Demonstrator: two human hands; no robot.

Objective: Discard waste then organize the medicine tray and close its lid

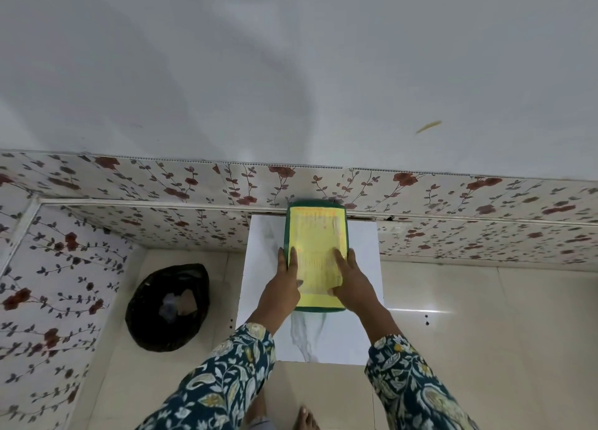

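Note:
The medicine tray [316, 208] is a green box with a translucent yellow lid [315, 232] lying flat over it; its contents show only as a faint blur. It stands lengthwise on a small white marble-patterned table [362, 268] against the wall. My left hand [284, 284] lies flat on the lid's near left part, fingers stretched along the left edge. On the near right part my right hand [351, 280] rests flat with its fingers spread. Neither hand holds anything.
A black bin bag [168, 306] stands open on the floor left of the table, with crumpled paper and waste inside. Floral panels cover the lower wall behind and to the left. My bare feet [305, 418] show below the table on the cream floor tiles.

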